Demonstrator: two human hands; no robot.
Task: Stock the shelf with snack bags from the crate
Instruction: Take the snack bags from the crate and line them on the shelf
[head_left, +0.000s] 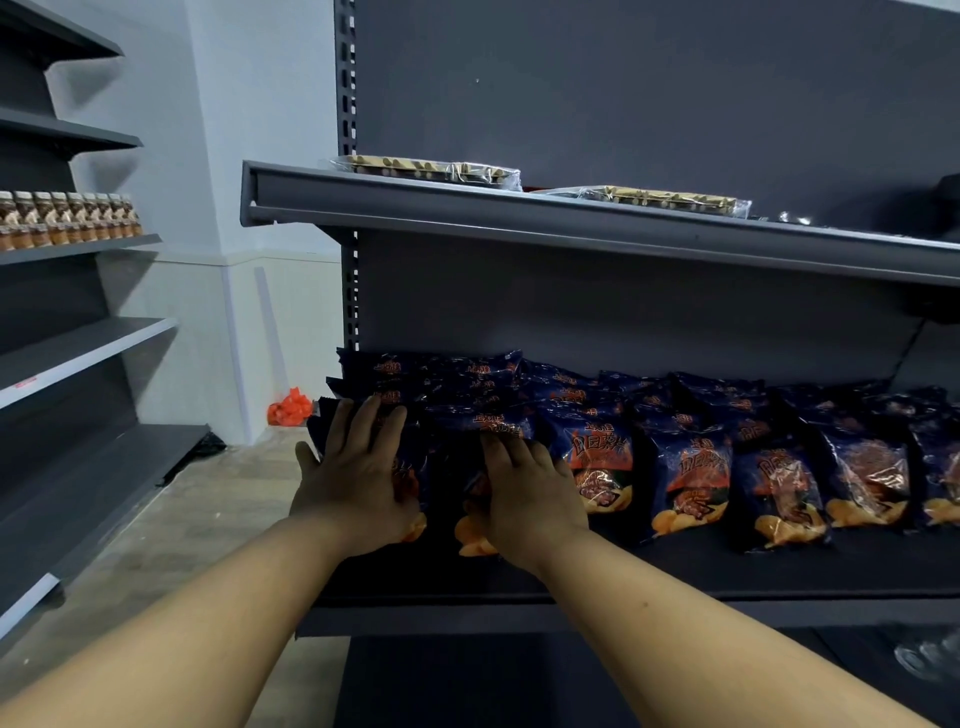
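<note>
We pressed both hands flat, fingers spread, on the snack bags: left hand (358, 475) and right hand (527, 493) side by side on the shelf (675, 582).

On the upper shelf board (571, 228) lie two clear packs of wafer rolls (431, 169), a row of brown bottles (67, 218) stands on the left rack (78, 353), and an orange bag (290, 408) lies on the floor (208, 519).

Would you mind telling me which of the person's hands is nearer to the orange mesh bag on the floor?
Left. The left hand rests on the leftmost snack bags, just right of the orange mesh bag; the right hand lies farther right along the shelf.
</note>
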